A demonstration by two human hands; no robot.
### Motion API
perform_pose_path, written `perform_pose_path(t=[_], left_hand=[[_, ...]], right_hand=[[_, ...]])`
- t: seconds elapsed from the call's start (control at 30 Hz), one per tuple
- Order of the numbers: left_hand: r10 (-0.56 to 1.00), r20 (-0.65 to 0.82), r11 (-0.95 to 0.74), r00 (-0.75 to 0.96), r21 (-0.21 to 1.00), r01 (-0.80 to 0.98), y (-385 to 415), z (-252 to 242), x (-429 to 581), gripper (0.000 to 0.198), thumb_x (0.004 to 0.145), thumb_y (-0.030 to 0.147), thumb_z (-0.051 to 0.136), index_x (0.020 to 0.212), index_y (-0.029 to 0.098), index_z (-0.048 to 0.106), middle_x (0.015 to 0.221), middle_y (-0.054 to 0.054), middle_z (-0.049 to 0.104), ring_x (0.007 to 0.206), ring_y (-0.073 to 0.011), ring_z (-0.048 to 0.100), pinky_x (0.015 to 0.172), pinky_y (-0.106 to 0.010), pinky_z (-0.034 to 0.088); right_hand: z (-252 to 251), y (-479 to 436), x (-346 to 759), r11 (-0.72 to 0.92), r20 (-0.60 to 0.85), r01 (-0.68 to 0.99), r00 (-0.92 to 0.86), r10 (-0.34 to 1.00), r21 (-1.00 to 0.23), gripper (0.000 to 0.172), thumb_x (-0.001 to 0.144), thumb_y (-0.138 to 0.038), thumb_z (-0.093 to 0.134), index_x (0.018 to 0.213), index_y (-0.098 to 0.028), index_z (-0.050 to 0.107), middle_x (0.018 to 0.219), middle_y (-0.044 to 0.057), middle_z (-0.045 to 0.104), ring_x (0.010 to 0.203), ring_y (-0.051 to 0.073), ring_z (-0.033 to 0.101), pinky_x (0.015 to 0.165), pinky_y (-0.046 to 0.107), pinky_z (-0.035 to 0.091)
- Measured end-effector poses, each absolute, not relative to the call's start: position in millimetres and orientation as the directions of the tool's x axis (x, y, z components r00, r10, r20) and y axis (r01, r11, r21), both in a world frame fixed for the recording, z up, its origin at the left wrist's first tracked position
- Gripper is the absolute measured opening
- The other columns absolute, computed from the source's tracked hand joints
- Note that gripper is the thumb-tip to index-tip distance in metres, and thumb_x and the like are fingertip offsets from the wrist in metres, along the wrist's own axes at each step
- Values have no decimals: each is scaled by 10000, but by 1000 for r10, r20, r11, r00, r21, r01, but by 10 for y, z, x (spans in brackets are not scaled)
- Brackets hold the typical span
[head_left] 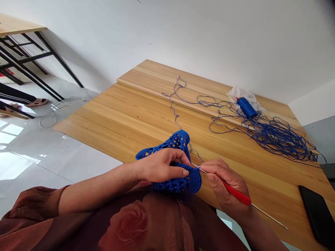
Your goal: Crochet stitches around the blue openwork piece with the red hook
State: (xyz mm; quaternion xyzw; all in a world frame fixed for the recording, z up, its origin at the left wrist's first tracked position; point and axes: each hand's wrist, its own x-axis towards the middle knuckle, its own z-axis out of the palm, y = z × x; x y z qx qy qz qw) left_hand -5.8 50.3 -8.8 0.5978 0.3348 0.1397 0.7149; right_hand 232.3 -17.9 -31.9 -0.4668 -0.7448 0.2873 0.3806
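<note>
A blue crocheted piece (174, 141) with an openwork pattern lies over the near table edge, against the person's front. My left hand (164, 165) pinches its upper edge between thumb and fingers. In my right hand (227, 184) is a crochet hook (237, 192) with a red handle, its thin metal shaft pointing left. The hook's tip meets the blue work just right of my left fingertips. Blue yarn (195, 151) passes close to the right fingers; whether it loops around one is hard to make out.
A loose heap of blue yarn (280, 137) covers the table's right side, beside a blue yarn spool (246, 107) on a clear plastic bag (237, 92). One strand winds across the wooden table (125, 115). A black phone (318, 212) lies at right. Another person's foot (38, 102) shows at far left.
</note>
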Motion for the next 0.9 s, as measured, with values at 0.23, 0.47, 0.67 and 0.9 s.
perform_pose_path(t=[0.23,0.47,0.67,0.9], left_hand=[[609,-408,407,681,897,174,501,-135,-53,187,814,317,702,845,132,695,728,7,613,676,-115,517,643,-227,414],[608,-451,487,654,862,141,482,-102,-10,159,790,293,701,811,135,694,687,9,617,602,-102,505,559,-219,385],[616,-469,486,633,859,164,464,-113,5,184,788,311,696,838,134,689,696,0,627,612,-110,517,577,-226,394],[684,-375,350,625,921,170,452,-196,13,225,819,348,688,866,128,701,773,-22,664,691,-132,553,651,-244,432]], right_hand=[[-235,-123,2330,320,221,339,-299,928,-885,214,1013,-272,534,1043,-297,744,981,17,715,934,164,661,846,285,525],[-134,59,2473,297,136,302,-456,879,-906,252,1020,-337,524,1033,-282,769,992,39,745,950,192,683,853,331,546],[-31,192,2551,367,134,293,-591,795,-883,242,1017,-335,532,1105,-288,752,993,39,738,950,195,665,864,367,531],[282,287,2509,487,4,490,-702,712,-723,200,1004,-314,560,1022,-292,758,997,16,746,926,178,659,857,341,494]])
